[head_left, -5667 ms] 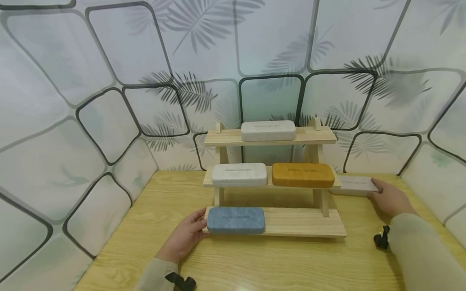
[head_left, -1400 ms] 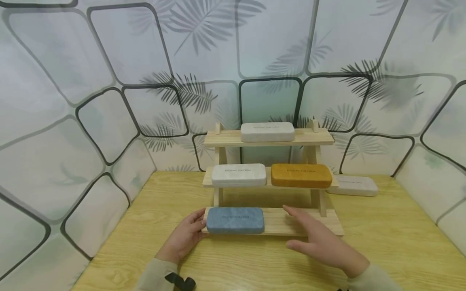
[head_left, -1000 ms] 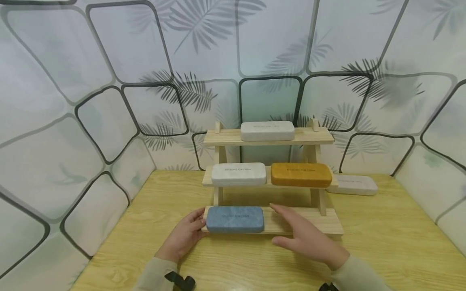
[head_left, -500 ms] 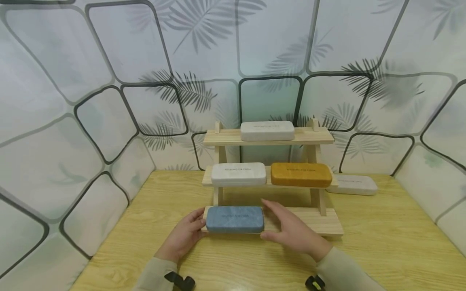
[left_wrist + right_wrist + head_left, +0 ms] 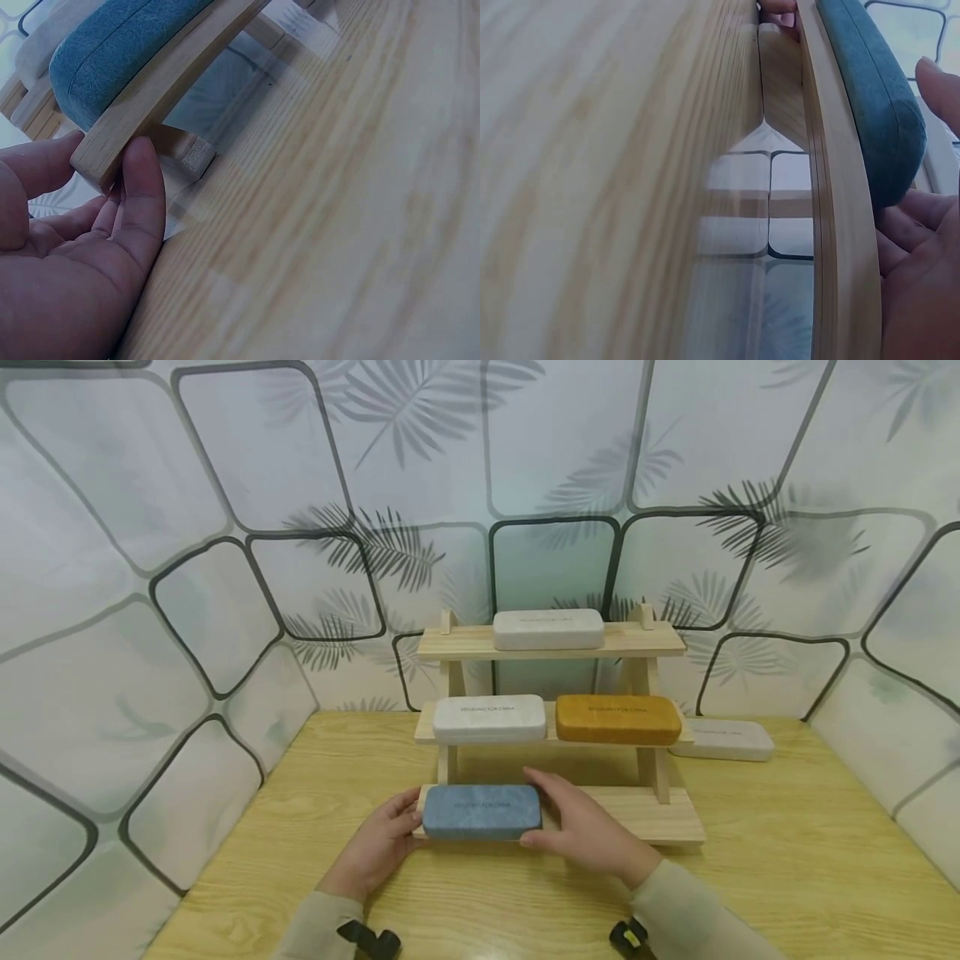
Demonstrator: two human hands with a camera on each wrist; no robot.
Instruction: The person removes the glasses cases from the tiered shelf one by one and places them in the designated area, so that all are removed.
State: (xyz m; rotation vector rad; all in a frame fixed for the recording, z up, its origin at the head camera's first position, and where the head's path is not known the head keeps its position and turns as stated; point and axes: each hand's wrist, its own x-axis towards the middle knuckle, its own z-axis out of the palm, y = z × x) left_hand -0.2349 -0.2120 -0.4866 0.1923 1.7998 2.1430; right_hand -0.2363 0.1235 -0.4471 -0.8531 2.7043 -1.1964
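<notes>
In the lower middle of the head view, the blue case [image 5: 482, 812] lies on the lowest shelf [image 5: 645, 817]. The left hand [image 5: 378, 847] pinches the shelf's left end; the right hand [image 5: 587, 831] spreads thumb and fingers around the case's right end, whether pressing I cannot tell. Better hold the shelf steady and guide the case gently

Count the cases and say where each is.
5: pale case on the top shelf; white case and orange case on the middle shelf; blue case on the bottom shelf; grey case on the table, partly hidden.
</notes>
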